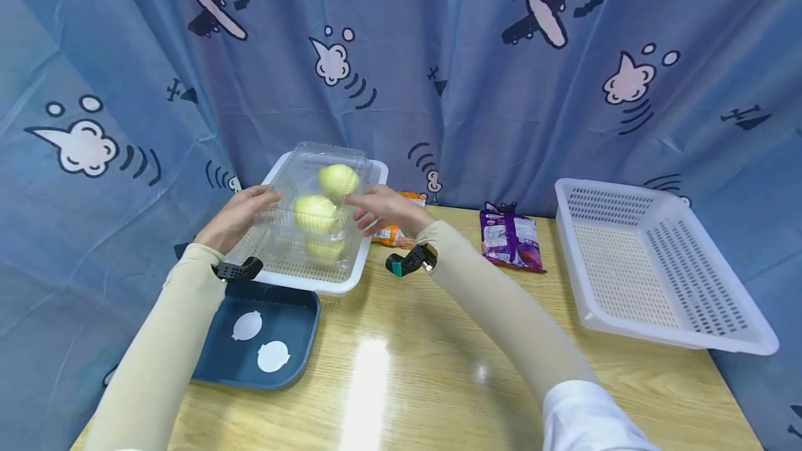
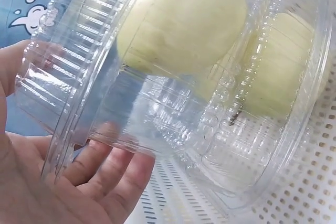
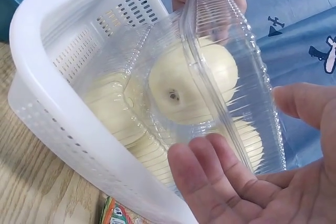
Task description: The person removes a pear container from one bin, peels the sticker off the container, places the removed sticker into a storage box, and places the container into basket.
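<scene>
A clear plastic clamshell box (image 1: 285, 190) is held tilted above and partly inside a white perforated basket (image 1: 341, 287). Several pale yellow-green round fruits (image 1: 315, 214) show through the plastic; one fruit (image 3: 170, 85) has a dark end. My left hand (image 1: 238, 214) grips the box at its left side, the fingers (image 2: 123, 169) curled underneath. At the right side my right hand (image 1: 388, 209) holds the box, thumb at the ridged edge and bent fingers (image 3: 202, 169) on the other face. How the plastic halves overlap is unclear.
A dark blue tray (image 1: 250, 374) with two white round patches sits before the basket. Behind my right wrist lies an orange packet (image 1: 391, 236), with a purple packet (image 1: 510, 239) further right. Another white basket (image 1: 589, 298) stands at the right. A patterned curtain (image 1: 401, 89) borders the table.
</scene>
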Action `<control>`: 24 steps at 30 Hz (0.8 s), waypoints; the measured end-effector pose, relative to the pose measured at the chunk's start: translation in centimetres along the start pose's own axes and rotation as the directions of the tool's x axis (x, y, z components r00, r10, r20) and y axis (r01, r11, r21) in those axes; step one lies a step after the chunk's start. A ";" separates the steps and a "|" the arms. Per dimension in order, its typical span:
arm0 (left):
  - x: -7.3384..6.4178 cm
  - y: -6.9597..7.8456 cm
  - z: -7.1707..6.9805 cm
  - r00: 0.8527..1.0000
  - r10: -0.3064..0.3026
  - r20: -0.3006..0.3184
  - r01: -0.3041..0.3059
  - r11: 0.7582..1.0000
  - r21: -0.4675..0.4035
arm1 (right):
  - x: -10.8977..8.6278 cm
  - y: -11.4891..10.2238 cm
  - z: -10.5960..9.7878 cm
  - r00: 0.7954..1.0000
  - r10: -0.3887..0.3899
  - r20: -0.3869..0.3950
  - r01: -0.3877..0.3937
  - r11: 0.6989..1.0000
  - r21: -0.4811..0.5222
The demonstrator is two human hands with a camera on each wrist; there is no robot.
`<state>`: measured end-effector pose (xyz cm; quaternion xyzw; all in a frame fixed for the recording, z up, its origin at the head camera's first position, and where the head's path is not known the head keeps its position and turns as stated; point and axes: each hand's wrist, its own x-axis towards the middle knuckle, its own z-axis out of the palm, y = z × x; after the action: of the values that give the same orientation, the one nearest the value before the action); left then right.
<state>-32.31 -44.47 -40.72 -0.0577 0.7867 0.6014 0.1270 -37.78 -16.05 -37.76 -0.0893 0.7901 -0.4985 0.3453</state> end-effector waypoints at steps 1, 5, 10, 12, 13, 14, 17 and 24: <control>0.0 0.1 0.1 1.000 -0.002 0.000 0.002 1.000 0.008 | -0.1 0.0 -0.1 1.000 0.000 -0.001 0.000 1.000 -0.003; 0.2 0.3 0.4 1.000 -0.003 0.005 0.003 0.999 0.034 | -0.2 0.3 -0.5 1.000 -0.001 -0.003 0.001 1.000 -0.002; 0.2 0.3 0.6 1.000 -0.007 0.007 0.006 0.997 0.081 | -0.2 0.8 -1.3 1.000 -0.011 -0.007 0.011 1.000 -0.016; 0.2 0.3 0.6 1.000 -0.011 -0.002 0.011 0.994 0.104 | -0.3 1.0 -1.8 1.000 -0.018 -0.016 0.018 1.000 -0.021; 0.2 0.3 0.5 1.000 -0.016 -0.014 0.018 0.993 0.119 | -0.3 1.1 -2.1 1.000 -0.021 -0.022 0.021 0.999 -0.028; 0.2 0.4 0.4 0.999 -0.022 -0.025 0.025 0.992 0.125 | -0.5 1.2 -2.5 0.999 -0.028 -0.029 0.026 0.999 -0.041; 0.3 1.1 -0.1 0.996 -0.018 -0.090 0.030 0.990 0.139 | -1.1 1.4 -3.9 0.997 -0.048 -0.059 0.042 0.994 -0.103; 1.1 5.2 -0.2 0.976 0.089 -0.196 -0.036 0.965 0.260 | -3.5 1.9 -8.3 0.977 -0.131 -0.169 0.054 0.916 -0.396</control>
<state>-34.65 -43.20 -36.12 -0.0778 0.8678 0.4898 0.0319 -40.08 -7.42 -35.59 -0.1449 0.8979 -0.3535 0.2187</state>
